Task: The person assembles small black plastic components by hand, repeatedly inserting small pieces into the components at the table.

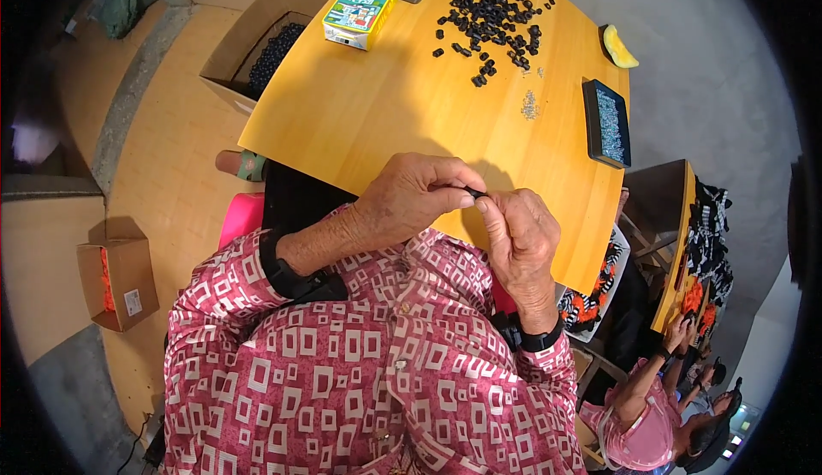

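Observation:
Above the near edge of the wooden table [342, 124], both hands meet at a small black part [473, 192]. My left hand [415, 188] pinches it between thumb and fingertips from the left. My right hand [521, 231] has its thumb and bent forefinger closed at the part's right end. The fingers cover most of the part, so its exact kind cannot be told. Farther back on the table lies a loose heap of small black pieces [488, 14]. A little group of tiny silvery pins [530, 107] is scattered nearer to me.
A black tray of silvery pins [587, 107] stands at the table's right, with a yellow curved object [620, 49] behind it. At the back left are a yellow-and-green carton [361, 12] and a cardboard box [224, 55] of dark beads. Another person [642, 415] works at lower right.

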{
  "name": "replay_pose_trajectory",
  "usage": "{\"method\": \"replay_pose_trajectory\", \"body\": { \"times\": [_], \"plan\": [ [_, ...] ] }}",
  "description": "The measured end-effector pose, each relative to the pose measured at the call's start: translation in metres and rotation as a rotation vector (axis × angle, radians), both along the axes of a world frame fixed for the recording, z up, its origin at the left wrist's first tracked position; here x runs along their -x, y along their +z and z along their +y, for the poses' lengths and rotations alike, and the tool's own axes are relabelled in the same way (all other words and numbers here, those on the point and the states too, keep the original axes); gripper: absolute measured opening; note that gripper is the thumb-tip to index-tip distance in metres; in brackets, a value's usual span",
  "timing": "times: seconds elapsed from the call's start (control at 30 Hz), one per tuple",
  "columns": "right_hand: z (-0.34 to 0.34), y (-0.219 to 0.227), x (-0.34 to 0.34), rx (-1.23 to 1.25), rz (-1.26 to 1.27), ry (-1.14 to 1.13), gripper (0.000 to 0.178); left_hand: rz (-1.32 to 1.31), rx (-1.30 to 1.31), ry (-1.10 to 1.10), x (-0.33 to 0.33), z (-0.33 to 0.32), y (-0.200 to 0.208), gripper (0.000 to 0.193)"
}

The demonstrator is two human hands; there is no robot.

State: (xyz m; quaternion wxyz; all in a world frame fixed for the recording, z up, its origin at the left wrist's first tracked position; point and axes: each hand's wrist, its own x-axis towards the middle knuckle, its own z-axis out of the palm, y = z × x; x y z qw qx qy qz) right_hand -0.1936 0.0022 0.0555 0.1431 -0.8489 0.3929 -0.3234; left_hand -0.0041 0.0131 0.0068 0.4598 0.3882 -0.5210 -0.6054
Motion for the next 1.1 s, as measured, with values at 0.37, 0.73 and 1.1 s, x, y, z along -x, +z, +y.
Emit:
{"method": "replay_pose_trajectory", "body": {
  "times": [0.37,0.73,1.1],
  "plan": [
    [-0.003,-0.015,0.005,-0.076,0.024,0.016,0.013,0.113,-0.147,-0.046,0.0,-0.005,-0.014,0.016],
    [-0.001,-0.018,0.0,0.154,0.216,0.023,0.024,0.198,-0.241,-0.034,-0.001,-0.006,-0.01,0.015],
    [0.0,-0.023,-0.005,0.109,0.187,-0.009,0.024,0.065,-0.277,-0.068,-0.004,-0.008,-0.008,0.016]
  ]
}}
